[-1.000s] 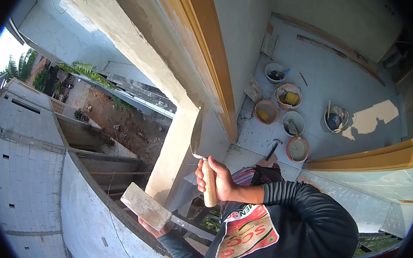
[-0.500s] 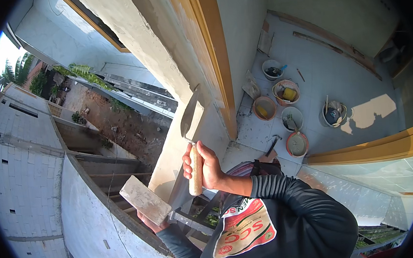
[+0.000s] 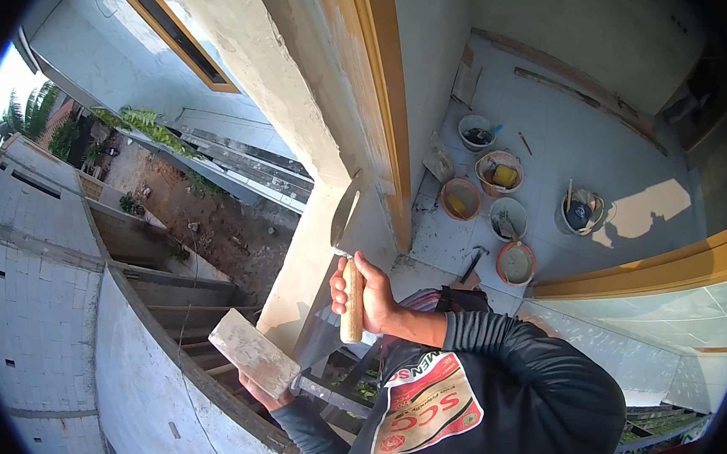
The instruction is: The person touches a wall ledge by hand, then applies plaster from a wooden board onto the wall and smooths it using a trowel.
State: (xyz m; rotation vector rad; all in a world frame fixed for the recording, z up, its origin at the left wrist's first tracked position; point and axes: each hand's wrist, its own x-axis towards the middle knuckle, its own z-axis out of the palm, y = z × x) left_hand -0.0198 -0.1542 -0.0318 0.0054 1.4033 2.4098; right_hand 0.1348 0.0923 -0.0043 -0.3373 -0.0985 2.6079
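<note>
My right hand [image 3: 368,298] is closed round the pale wooden handle of a trowel [image 3: 352,291]. The trowel's narrow metal blade points up and away, in front of the sill and wall corner [image 3: 328,200]; I cannot tell whether its tip touches. Lower and to the left, my left hand [image 3: 267,392] grips a flat, rectangular, mortar-stained plastering float [image 3: 254,353] from beneath. Its grip and most of my fingers are hidden under it. The float is tilted, and its upper face shows only a thin grey coating.
An orange-brown frame [image 3: 384,99] stands beside the wall. On the tiled floor at right are several buckets, including a mortar bucket [image 3: 516,263], with a hammer [image 3: 474,261] beside it. Left of the sill is a drop to bare ground [image 3: 212,229] and a block wall [image 3: 36,309].
The trowel blade has turned and now shows more edge-on, with its tip slightly lower. Both hands keep their holds. The whole view has shifted a little.
</note>
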